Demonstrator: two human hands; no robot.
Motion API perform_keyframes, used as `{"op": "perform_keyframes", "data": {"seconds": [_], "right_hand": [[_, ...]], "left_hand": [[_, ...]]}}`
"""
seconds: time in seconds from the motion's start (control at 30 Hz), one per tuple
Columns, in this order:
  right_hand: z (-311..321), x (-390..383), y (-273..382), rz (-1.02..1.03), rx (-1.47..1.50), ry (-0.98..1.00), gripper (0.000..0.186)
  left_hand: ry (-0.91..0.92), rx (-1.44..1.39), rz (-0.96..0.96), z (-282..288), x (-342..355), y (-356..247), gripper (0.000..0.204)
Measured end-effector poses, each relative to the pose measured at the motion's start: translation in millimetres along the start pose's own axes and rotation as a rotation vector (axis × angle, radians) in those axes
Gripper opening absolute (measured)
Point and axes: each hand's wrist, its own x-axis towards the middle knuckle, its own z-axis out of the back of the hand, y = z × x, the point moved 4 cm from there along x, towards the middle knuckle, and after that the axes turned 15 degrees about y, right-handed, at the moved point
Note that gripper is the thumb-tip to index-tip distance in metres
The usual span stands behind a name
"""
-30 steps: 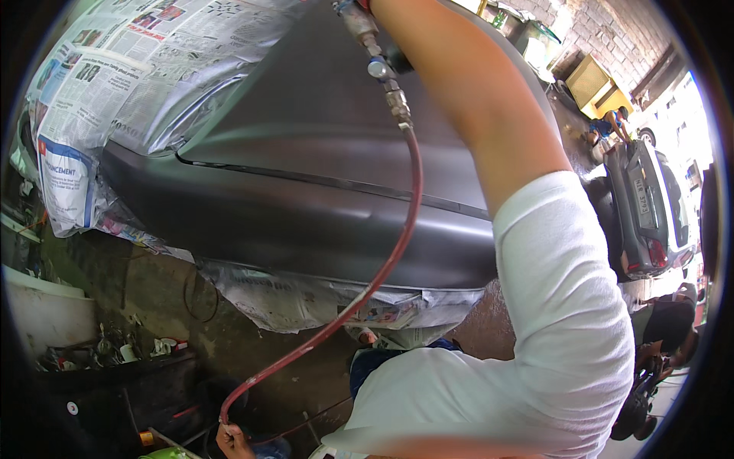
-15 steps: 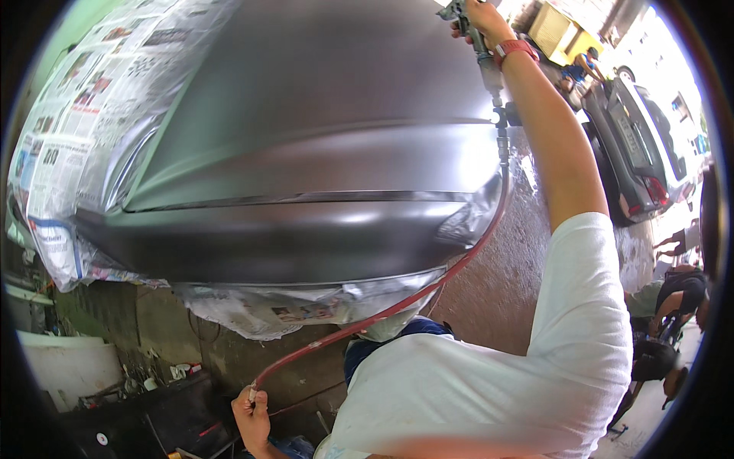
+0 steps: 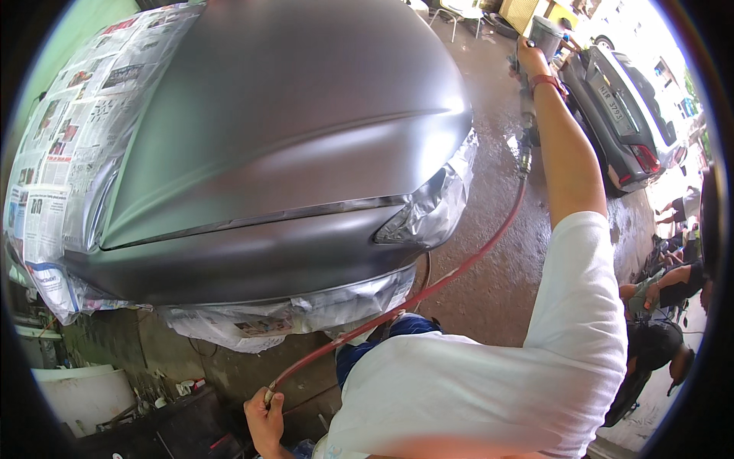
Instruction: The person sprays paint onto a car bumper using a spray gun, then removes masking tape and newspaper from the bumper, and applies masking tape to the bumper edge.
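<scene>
My right arm is stretched out far to the right, and my right hand is wrapped round a spray gun with a grey cup on top. A red air hose runs from the gun's lower end in a long curve across my front. Down at the lower left, my left hand grips that hose in a fist. The dull grey car hood and front bumper fill the upper left. At this moment the gun is beyond the hood's right edge, over the floor.
Newspaper masking covers the car's left side. Silvery masking wraps the headlight, and more hangs below the bumper. A dark parked car stands at right. People sit lower right. A white chair is at the far end.
My right hand with the spray gun has swung rightward and slightly down, off the hood. The view has shifted, showing the hood's right edge and more floor. My left hand still grips the hose.
</scene>
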Motion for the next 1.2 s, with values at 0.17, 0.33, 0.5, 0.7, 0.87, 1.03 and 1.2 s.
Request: {"op": "perform_keyframes", "data": {"seconds": [0.17,0.33,0.5,0.7,0.87,1.03,1.2], "right_hand": [[-64.4,-51.9,49.5,0.077,-0.048,0.060,0.075],[-195.0,-98.7,155.7,0.175,-0.036,0.466,0.072],[-364.0,-135.7,291.2,0.718,-0.297,0.220,0.079],[-545.7,-237.7,434.4,0.721,-0.091,0.639,0.075],[-613.5,-347.3,500.5,0.792,-0.040,0.841,0.069],[-598.5,-400.9,481.3,0.736,0.079,0.974,0.065],[-513.5,-375.5,401.7,0.601,0.105,0.903,0.063]], "left_hand": [[-0.052,-0.039,0.000,15.0,-4.4,32.7,0.057],[-0.164,-0.206,0.007,56.8,-25.7,109.5,0.059],[-0.262,-0.318,0.009,108.6,-69.5,197.7,0.062],[-0.423,-0.416,0.084,138.3,-126.7,295.0,0.064],[-0.630,-0.416,0.342,147.3,-171.2,335.8,0.034],[-0.493,-0.412,0.116,166.6,-157.3,355.2,0.062],[-0.414,-0.425,0.075,168.6,-125.6,322.4,0.063]]}}
